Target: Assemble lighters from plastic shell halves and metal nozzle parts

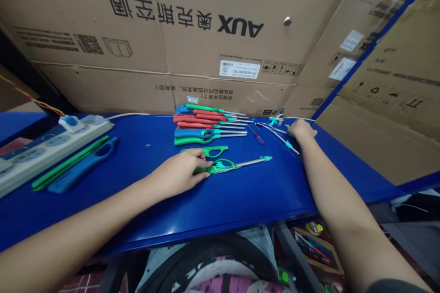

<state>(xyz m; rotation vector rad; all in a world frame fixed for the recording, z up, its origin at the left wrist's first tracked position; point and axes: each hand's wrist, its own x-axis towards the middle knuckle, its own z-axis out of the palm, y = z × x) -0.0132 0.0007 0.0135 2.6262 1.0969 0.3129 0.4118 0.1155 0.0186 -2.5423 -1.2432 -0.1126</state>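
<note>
My left hand (192,167) pinches the handle end of a green lighter (222,166), whose inner parts and metal tube show. Just behind it lies a loose green shell piece (216,151). My right hand (302,130) reaches to the far right, beside metal tubes with teal tips (282,139); its fingertips are hidden, and what it holds cannot be made out. A row of red, blue and green lighters (202,123) lies behind the left hand. Between that row and the tubes is a small screwdriver (258,137).
A white power strip (51,146) runs along the left, with a green shell (70,163) and a blue shell (85,165) beside it. Cardboard (172,55) walls in the back and right of the blue table (240,201). Below its edge sits a tray of parts (319,252).
</note>
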